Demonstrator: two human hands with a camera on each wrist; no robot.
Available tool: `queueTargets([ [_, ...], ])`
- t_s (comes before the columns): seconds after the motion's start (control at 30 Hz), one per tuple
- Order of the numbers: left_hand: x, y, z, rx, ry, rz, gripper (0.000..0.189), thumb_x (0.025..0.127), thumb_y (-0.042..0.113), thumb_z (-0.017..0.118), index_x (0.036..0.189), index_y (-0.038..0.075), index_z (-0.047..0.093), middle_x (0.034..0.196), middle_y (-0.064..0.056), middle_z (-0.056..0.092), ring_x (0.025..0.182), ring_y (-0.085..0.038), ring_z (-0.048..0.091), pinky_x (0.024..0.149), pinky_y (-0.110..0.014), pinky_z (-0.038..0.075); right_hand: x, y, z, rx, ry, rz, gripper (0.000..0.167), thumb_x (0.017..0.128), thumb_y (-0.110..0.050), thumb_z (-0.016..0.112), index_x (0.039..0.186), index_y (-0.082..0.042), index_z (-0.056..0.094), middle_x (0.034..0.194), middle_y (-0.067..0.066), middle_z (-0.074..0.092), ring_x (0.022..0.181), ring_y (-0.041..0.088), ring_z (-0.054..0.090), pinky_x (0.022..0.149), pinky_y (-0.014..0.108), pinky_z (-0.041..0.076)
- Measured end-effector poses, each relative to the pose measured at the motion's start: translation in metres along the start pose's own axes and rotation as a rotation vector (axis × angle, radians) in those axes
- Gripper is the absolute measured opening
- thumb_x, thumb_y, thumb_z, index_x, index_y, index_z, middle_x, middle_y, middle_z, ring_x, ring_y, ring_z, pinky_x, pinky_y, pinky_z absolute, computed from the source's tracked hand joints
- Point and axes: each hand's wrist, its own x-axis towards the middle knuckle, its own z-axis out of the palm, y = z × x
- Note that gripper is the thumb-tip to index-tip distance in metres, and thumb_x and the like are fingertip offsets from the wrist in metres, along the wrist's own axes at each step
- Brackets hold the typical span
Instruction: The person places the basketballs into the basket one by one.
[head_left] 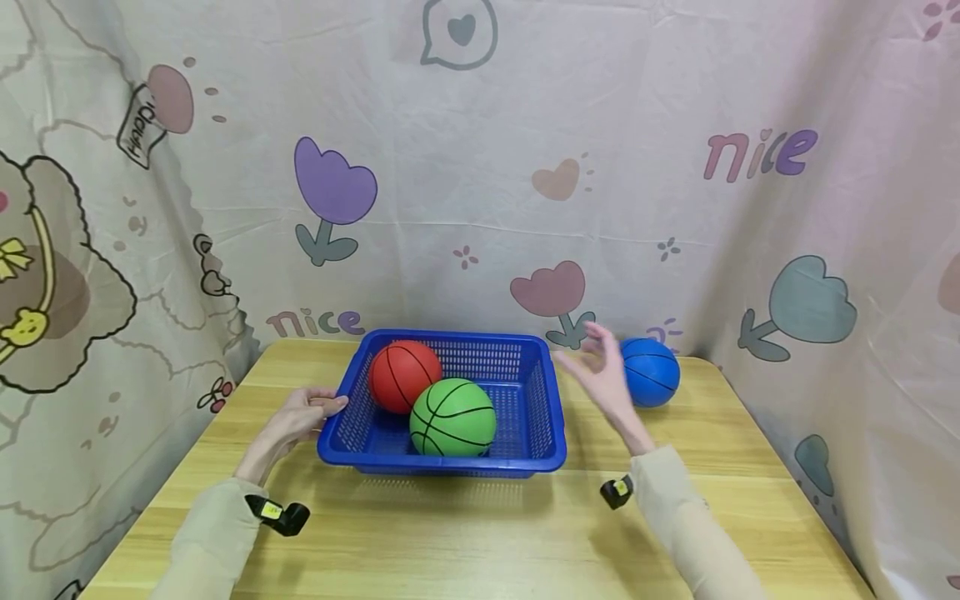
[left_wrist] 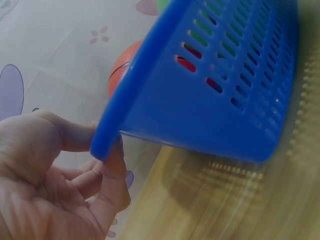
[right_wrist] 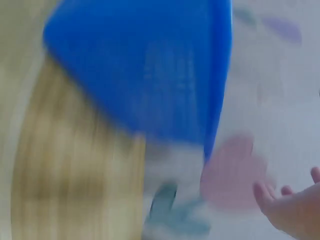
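Observation:
A blue plastic basket (head_left: 450, 461) with slotted walls stands on the table, holding a red ball (head_left: 401, 372) and a green ball (head_left: 452, 417), both with black basketball lines. At its left side, my left hand (head_left: 300, 415) pinches the rim; the left wrist view shows the thumb above the basket's edge (left_wrist: 137, 75) and fingers beneath. My right hand (head_left: 606, 379) is raised between the basket's right side and a blue ball (head_left: 652, 373), thumb and fingers spread apart, holding nothing. It partly covers the blue ball's left edge. The right wrist view is blurred, with the hand (right_wrist: 295, 206) at its edge.
The wooden table (head_left: 450, 542) carries the basket and the blue ball, which sits near the back right. Patterned cloth (head_left: 465, 125) hangs close behind the table and along both sides.

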Motion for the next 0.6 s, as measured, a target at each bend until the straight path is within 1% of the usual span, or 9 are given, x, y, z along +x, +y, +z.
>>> queueTargets([
  [0.1, 0.000, 0.000, 0.000, -0.005, -0.002, -0.001, 0.067, 0.104, 0.024, 0.054, 0.145, -0.020, 0.025, 0.117, -0.024, 0.068, 0.080, -0.011, 0.072, 0.072, -0.031, 0.062, 0.009, 0.018, -0.030, -0.093, 0.184, 0.015, 0.076, 0.087, -0.025, 0.080, 0.149, -0.009, 0.040, 0.150, 0.019, 0.038, 0.138, 0.037, 0.041, 0.119, 0.052, 0.035],
  [0.17, 0.000, 0.000, 0.000, -0.009, -0.001, -0.001, 0.065, 0.104, 0.024, 0.055, 0.144, -0.019, 0.026, 0.113, -0.019, 0.070, 0.080, -0.011, 0.072, 0.072, -0.031, 0.062, 0.012, 0.029, -0.047, -0.153, 0.281, 0.035, 0.075, 0.087, -0.030, 0.079, 0.148, -0.009, 0.042, 0.150, 0.021, 0.039, 0.139, 0.038, 0.039, 0.119, 0.053, 0.033],
  [0.2, -0.001, 0.000, 0.000, -0.012, -0.001, -0.002, 0.065, 0.104, 0.024, 0.055, 0.144, -0.019, 0.026, 0.112, -0.017, 0.071, 0.079, -0.011, 0.072, 0.072, -0.031, 0.062, 0.013, 0.035, -0.055, -0.177, 0.314, 0.053, 0.076, 0.087, -0.032, 0.079, 0.148, -0.009, 0.041, 0.151, 0.021, 0.038, 0.140, 0.038, 0.038, 0.119, 0.055, 0.032],
  [0.27, -0.001, 0.000, 0.000, -0.016, 0.002, -0.003, 0.064, 0.104, 0.024, 0.055, 0.144, -0.019, 0.027, 0.110, -0.015, 0.072, 0.079, -0.011, 0.072, 0.072, -0.031, 0.062, 0.013, 0.044, -0.067, -0.225, 0.354, 0.089, 0.077, 0.087, -0.035, 0.077, 0.150, -0.011, 0.040, 0.154, 0.021, 0.035, 0.143, 0.039, 0.034, 0.119, 0.059, 0.030],
  [0.33, -0.001, 0.000, -0.001, -0.014, 0.002, -0.001, 0.064, 0.104, 0.024, 0.055, 0.144, -0.019, 0.027, 0.111, -0.016, 0.071, 0.079, -0.011, 0.072, 0.072, -0.031, 0.062, 0.013, 0.051, -0.076, -0.271, 0.356, 0.122, 0.080, 0.088, -0.037, 0.076, 0.154, -0.012, 0.037, 0.160, 0.019, 0.030, 0.149, 0.039, 0.027, 0.121, 0.063, 0.024],
  [0.43, -0.001, 0.000, 0.000, -0.010, 0.004, -0.001, 0.066, 0.104, 0.024, 0.055, 0.144, -0.019, 0.026, 0.115, -0.021, 0.069, 0.079, -0.011, 0.071, 0.072, -0.031, 0.062, 0.010, 0.059, -0.084, -0.344, 0.302, 0.162, 0.085, 0.090, -0.038, 0.072, 0.158, -0.012, 0.029, 0.167, 0.019, 0.019, 0.156, 0.040, 0.008, 0.123, 0.067, 0.013],
  [0.5, -0.001, 0.000, 0.000, -0.009, 0.004, -0.001, 0.066, 0.104, 0.024, 0.055, 0.144, -0.019, 0.026, 0.117, -0.023, 0.069, 0.080, -0.011, 0.071, 0.072, -0.031, 0.062, 0.009, 0.062, -0.087, -0.386, 0.267, 0.178, 0.088, 0.091, -0.040, 0.071, 0.160, -0.011, 0.025, 0.169, 0.019, 0.014, 0.157, 0.041, -0.004, 0.123, 0.068, 0.007],
  [0.53, 0.000, 0.000, 0.000, -0.008, 0.003, -0.001, 0.066, 0.104, 0.024, 0.055, 0.144, -0.020, 0.026, 0.116, -0.022, 0.069, 0.080, -0.011, 0.071, 0.072, -0.031, 0.062, 0.009, 0.063, -0.088, -0.400, 0.252, 0.187, 0.089, 0.091, -0.040, 0.071, 0.161, -0.011, 0.023, 0.169, 0.020, 0.013, 0.157, 0.041, -0.008, 0.123, 0.069, 0.005],
  [0.6, -0.001, 0.000, 0.000, -0.004, 0.002, -0.001, 0.066, 0.104, 0.024, 0.055, 0.144, -0.020, 0.026, 0.116, -0.022, 0.069, 0.080, -0.011, 0.071, 0.072, -0.031, 0.062, 0.007, 0.065, -0.088, -0.417, 0.227, 0.209, 0.091, 0.091, -0.042, 0.070, 0.162, -0.013, 0.020, 0.169, 0.019, 0.011, 0.157, 0.041, -0.010, 0.122, 0.070, 0.006],
])
